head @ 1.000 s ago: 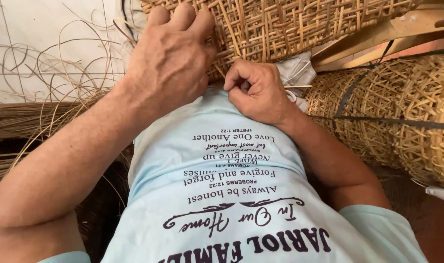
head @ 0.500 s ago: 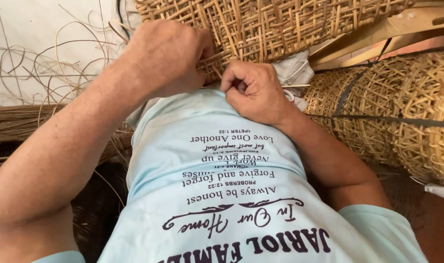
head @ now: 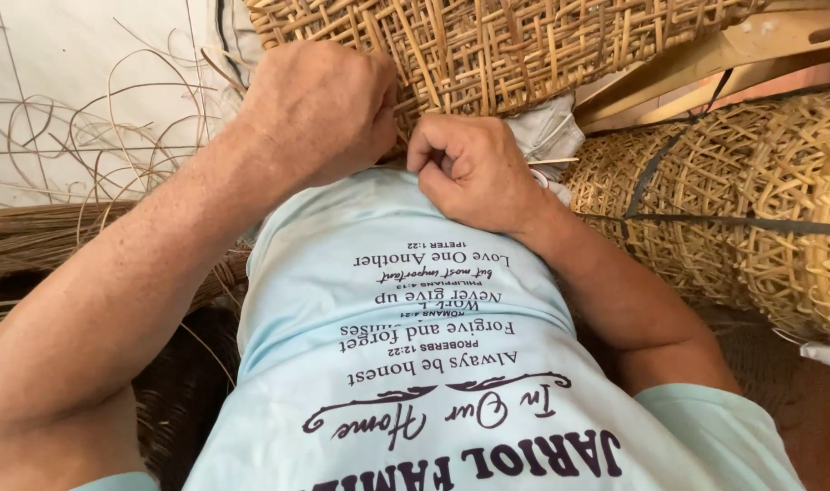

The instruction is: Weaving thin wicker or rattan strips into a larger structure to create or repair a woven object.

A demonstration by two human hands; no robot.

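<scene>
Head view is showing the left hand (head: pixel 319 114) bunched into a fist, knuckles pressing on the woven cane panel (head: pixel 487 50) against the person's belly; what it grips, I cannot tell. The right hand (head: pixel 474 173) is curling shut, pinching a thin cane strand (head: pixel 551 161) at the panel's lower edge. Pulling that strand snug and flat while bracing the weave would be serving best.
</scene>
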